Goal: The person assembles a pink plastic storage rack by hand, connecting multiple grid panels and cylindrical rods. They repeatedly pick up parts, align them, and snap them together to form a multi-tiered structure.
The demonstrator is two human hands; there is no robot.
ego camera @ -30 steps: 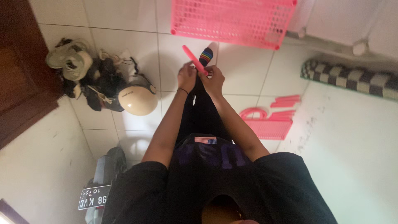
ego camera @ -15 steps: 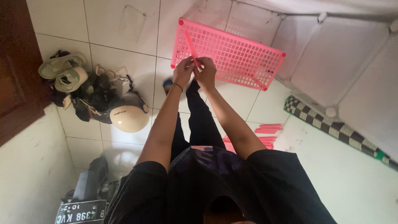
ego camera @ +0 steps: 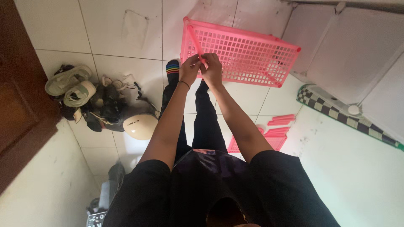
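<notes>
Pinching a pink rod (ego camera: 195,41) at its lower end, the left hand (ego camera: 189,69) and right hand (ego camera: 212,69) meet fingertip to fingertip, steadying it; the rod slants upward over the pink grid panel (ego camera: 244,54) lying on the tiled floor (ego camera: 126,29), well clear of the helmet (ego camera: 140,126).

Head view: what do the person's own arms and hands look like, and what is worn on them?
Both arms are bare from the short black sleeves down. The left hand has a thin dark band round its wrist. The right hand shows no ring, watch or glove.
</notes>
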